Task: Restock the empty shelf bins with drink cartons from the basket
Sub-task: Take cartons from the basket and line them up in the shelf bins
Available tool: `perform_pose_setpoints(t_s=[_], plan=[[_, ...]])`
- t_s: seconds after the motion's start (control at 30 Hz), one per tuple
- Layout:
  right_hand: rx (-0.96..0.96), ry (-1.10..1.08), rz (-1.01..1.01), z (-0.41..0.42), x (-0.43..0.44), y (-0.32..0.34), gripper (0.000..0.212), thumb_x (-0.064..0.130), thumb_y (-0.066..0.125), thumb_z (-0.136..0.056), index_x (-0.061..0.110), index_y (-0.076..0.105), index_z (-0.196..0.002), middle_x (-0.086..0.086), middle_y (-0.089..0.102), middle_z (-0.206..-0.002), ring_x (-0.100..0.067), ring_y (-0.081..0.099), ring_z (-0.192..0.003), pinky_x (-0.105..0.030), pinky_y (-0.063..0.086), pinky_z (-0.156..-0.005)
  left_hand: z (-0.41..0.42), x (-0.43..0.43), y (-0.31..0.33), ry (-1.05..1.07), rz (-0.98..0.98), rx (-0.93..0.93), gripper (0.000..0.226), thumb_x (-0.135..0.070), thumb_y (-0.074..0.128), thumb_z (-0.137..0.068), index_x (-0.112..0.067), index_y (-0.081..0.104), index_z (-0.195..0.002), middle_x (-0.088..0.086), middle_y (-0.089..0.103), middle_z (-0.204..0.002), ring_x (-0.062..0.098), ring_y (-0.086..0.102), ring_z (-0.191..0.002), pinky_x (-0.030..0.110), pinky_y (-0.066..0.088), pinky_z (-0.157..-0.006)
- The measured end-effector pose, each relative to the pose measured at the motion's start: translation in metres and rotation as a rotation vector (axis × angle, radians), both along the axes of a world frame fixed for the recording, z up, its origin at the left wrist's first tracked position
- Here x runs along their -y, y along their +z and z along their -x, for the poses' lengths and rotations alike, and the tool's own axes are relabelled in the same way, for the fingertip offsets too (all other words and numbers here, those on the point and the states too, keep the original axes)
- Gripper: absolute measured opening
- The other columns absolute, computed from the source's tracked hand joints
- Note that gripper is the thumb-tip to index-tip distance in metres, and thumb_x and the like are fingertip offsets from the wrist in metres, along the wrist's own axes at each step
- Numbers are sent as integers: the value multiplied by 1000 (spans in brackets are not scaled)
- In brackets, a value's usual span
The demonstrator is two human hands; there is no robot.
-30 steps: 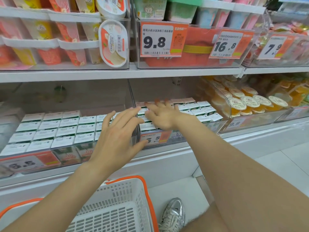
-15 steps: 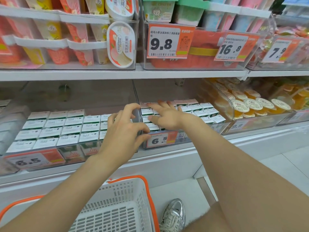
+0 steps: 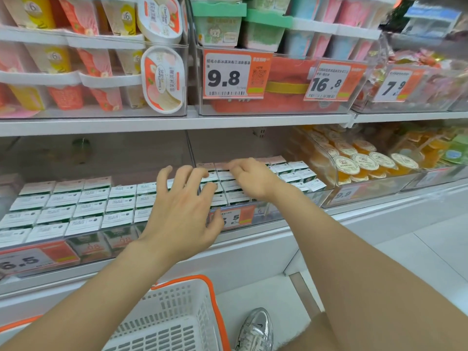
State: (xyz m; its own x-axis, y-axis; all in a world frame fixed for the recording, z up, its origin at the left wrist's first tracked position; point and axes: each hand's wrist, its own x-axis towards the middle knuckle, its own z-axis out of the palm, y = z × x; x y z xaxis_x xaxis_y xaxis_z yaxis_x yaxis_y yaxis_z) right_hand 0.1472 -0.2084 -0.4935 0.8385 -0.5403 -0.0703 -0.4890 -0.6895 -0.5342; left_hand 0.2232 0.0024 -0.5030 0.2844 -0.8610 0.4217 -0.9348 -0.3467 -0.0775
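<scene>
Both hands have crept forward; left hand [image 3: 182,214] spread, empty; right hand [image 3: 252,177] bent-fingered on cartons [image 3: 234,196] beneath, grip unclear. Nudge rows back evenly.

A shiny silver lace-up sneaker [image 3: 257,329] covers the person's visible foot.

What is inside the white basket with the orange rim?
In the visible part of the basket only its slotted white floor and walls show; nothing lies there. The left forearm covers its left side, and the picture's edge cuts off the rest.
</scene>
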Motion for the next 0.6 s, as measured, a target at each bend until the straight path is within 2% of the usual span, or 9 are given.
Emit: perform_pose_setpoints(t_s=[0.03,0.07,0.13,0.2,0.27,0.37,0.47,0.53,0.6], plan=[[35,-88,99,12,10,-1,42,27,36,-107,15,66,-133,-12,68,-133,-35,57,-129,-47,46,-110,2,5,1,-16,10,5,43,-47,45,-91,-16,69,-110,7,55,-134,32,45,-129,60,23,-117],[19,-183,238,26,21,-4,39,23,40,-104,11,68,-127,-14,71,-122,-37,60,-120,-47,49,-104,4,12,3,-35,13,6,43,-45,41,-94,-15,69,-109,8,55,-134,31,45,-130,59,22,-119],[-52,-359,468,57,42,-11,43,25,41,-97,8,65,-128,-16,66,-123,-39,53,-124,-49,43,-108,10,30,7,-75,5,-4,47,-42,33,-99,-14,69,-110,8,55,-134,31,44,-134,57,20,-122],[-113,-418,449,79,59,-16,61,37,31,-94,5,56,-140,-21,56,-140,-40,39,-139,-52,33,-117,18,50,10,-104,-21,-40,57,-43,24,-100,-13,68,-117,9,57,-137,31,43,-139,54,20,-124],[-186,-351,350,91,67,-18,75,45,20,-94,6,39,-156,-25,37,-158,-39,24,-151,-52,23,-124,27,70,11,-120,-71,-129,62,-45,18,-101,-13,64,-127,9,55,-142,30,41,-143,48,23,-122],[-243,-312,242,92,69,-17,84,52,15,-90,13,20,-165,-19,18,-170,-34,11,-158,-52,19,-126,33,97,5,-131,-122,-284,54,-49,26,-107,-16,54,-138,8,52,-147,32,42,-141,47,34,-116],[-271,-370,218,89,71,-10,73,48,22,-95,14,35,-158,-17,34,-161,-36,32,-148,-53,36,-116,33,107,-5,-72,-240,-354,64,-60,19,-106,-24,37,-156,7,32,-166,37,26,-152,56,23,-122],[-334,-375,261,88,69,-3,65,47,23,-92,12,52,-137,-16,53,-141,-38,50,-125,-48,46,-95,29,104,-12,-46,-351,-403,70,-68,13,-104,-33,20,-164,1,10,-174,37,5,-160,60,7,-126],[-364,-394,286,86,69,-1,50,43,30,-93,11,57,-119,-15,60,-123,-39,57,-111,-45,47,-83,24,100,-18,-59,-388,-382,73,-73,9,-100,-38,8,-165,-4,0,-175,33,-4,-161,59,2,-127]])
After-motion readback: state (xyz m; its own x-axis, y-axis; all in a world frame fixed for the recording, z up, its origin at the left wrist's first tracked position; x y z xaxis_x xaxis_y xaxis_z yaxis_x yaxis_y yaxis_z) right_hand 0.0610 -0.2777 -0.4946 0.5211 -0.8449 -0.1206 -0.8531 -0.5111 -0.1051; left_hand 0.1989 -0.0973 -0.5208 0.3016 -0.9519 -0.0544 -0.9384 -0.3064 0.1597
